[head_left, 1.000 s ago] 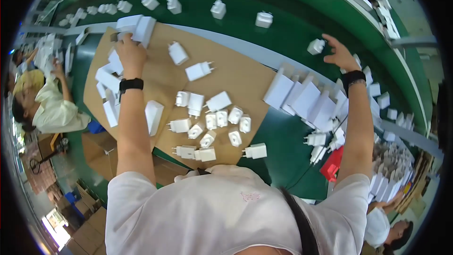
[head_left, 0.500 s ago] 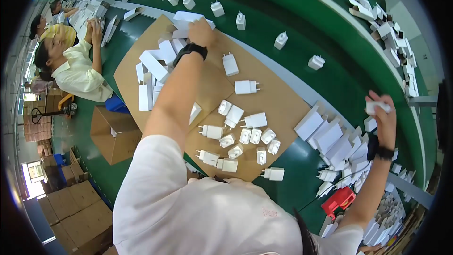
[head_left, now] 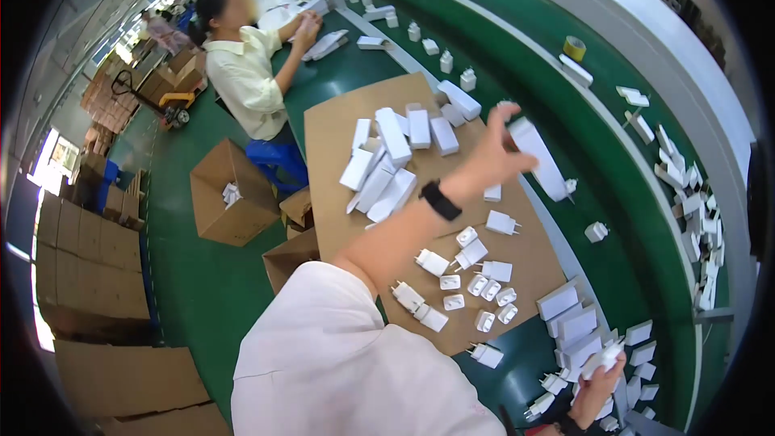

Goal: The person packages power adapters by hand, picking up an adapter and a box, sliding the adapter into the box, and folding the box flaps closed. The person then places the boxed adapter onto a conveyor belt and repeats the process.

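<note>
My left hand [head_left: 490,155] is over the far edge of the cardboard sheet, fingers curved and spread apart. A long white box [head_left: 541,161] is tilted just beyond its fingertips, over the belt; whether they touch is hard to tell. At the lower right, my right hand [head_left: 596,387] grips a white plug charger [head_left: 604,358], above a row of white boxes [head_left: 577,327]. Several white chargers [head_left: 470,254] lie on the brown cardboard sheet [head_left: 517,262], some showing their prongs, others their end faces. A pile of white boxes [head_left: 383,165] covers the sheet's far left part.
A green conveyor belt [head_left: 517,81] carries spaced chargers. Many small boxes [head_left: 694,218] lie on the ledge beyond, with a yellow tape roll [head_left: 574,48]. At the left, a person [head_left: 246,73] works beside a blue stool [head_left: 278,163]. An open carton [head_left: 230,214] stands on the floor.
My view has turned left. My left hand has moved right from the box pile to the belt edge. My right hand has drawn back from the belt to the box row, still with a white charger.
</note>
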Demonstrator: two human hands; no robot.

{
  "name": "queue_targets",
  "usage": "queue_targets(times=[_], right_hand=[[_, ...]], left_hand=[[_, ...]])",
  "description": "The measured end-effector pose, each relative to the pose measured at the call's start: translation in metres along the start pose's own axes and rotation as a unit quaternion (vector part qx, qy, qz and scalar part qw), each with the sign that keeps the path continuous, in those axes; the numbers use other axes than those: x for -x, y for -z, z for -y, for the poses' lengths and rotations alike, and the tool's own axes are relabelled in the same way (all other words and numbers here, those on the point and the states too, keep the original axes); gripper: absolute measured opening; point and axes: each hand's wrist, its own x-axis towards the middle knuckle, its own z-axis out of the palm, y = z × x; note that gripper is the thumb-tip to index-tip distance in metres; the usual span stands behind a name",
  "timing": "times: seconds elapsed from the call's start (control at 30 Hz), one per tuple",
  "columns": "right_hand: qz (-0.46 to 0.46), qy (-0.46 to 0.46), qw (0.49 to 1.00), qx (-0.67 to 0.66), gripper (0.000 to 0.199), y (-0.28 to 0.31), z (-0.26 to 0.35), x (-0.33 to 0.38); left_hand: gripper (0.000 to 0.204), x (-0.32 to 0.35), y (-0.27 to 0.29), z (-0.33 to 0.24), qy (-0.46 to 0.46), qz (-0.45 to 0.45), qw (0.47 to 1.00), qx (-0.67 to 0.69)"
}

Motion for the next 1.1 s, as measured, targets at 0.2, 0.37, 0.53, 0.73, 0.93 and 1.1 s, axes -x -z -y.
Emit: queue_targets(times=[0.2,0.37,0.53,0.73,0.93,1.1], right_hand=[[0.023,0.099,0.985,-0.137,0.071,-0.052,0.03,0.055],[0.026,0.117,0.988,-0.095,0.055,-0.105,0.1,0.086],[0.022,0.294,0.955,-0.037,0.049,-0.094,0.091,0.096],[-0.019,0.211,0.96,0.185,0.046,-0.094,0.083,0.113],[-0.004,0.276,0.955,0.111,0.027,-0.091,0.06,0.097],[-0.029,0.408,0.856,0.316,0.013,-0.089,0.059,0.081]], left_hand=[[0.041,0.106,-0.037,0.01,0.321,0.155,0.77,0.529],[0.038,0.182,-0.039,0.039,0.376,0.181,0.697,0.584],[0.049,0.201,-0.053,0.022,0.344,0.153,0.813,0.444],[0.048,0.219,-0.068,0.005,0.256,0.172,0.888,0.34],[0.048,0.221,-0.069,0.007,0.239,0.198,0.906,0.288],[0.046,0.217,-0.072,0.031,0.362,0.155,0.851,0.347]])
